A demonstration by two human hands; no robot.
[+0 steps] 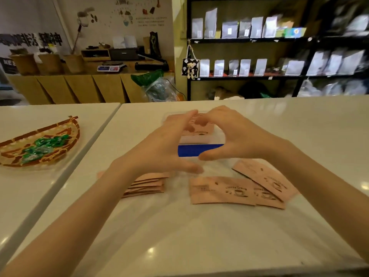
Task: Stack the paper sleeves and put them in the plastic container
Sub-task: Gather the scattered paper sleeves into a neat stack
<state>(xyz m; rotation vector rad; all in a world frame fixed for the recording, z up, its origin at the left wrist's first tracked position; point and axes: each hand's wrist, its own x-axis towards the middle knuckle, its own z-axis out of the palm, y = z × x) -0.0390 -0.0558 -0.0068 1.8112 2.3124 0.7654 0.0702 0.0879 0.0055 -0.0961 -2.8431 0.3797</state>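
Nearby, loose sleeves [221, 189] (candy basket [12, 160] left)

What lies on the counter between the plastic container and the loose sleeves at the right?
Head view: a blue strip, then bare white counter.

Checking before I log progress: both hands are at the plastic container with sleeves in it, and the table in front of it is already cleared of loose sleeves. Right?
Not cleared. The head view shows a fanned pile of paper sleeves and three loose sleeves lying before the plastic container. Left hand and right hand are at it.
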